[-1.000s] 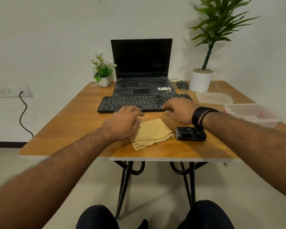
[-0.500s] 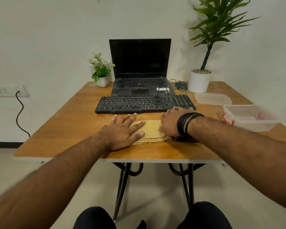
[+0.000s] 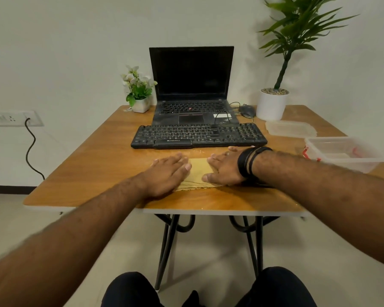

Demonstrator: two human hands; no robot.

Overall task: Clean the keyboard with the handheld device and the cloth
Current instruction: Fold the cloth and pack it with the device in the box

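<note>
The keyboard (image 3: 198, 135) lies across the middle of the worktop (image 3: 93, 165), just in front of the open laptop (image 3: 192, 89), and neither hand is on it; nothing here shows whether any cleaning has been done, so by my judgement all or most of the job may still lie ahead. The cloth (image 3: 198, 171) is folded flat on the worktop between the keyboard and the near edge, and both hands are resting on it. The left hand (image 3: 164, 176) lies palm down over the cloth's left part, its fingers (image 3: 175, 160) straight and close together, pressing or smoothing rather than gripping. The right hand (image 3: 225, 168) lies palm down over the right part, fingers stretched towards the left hand, thumb at the cloth's near edge; it too holds nothing. A dark edge shows under the right wrist, which could be the handheld device, but it is too hidden to be sure. What seems left: take up the device and the cloth in turn and work over the keys. Off to the right stand a clear plastic box (image 3: 341, 151) and its lid (image 3: 290, 128), well apart from the hands, with a potted plant (image 3: 273, 105) and a mouse (image 3: 246, 110) behind.
</note>
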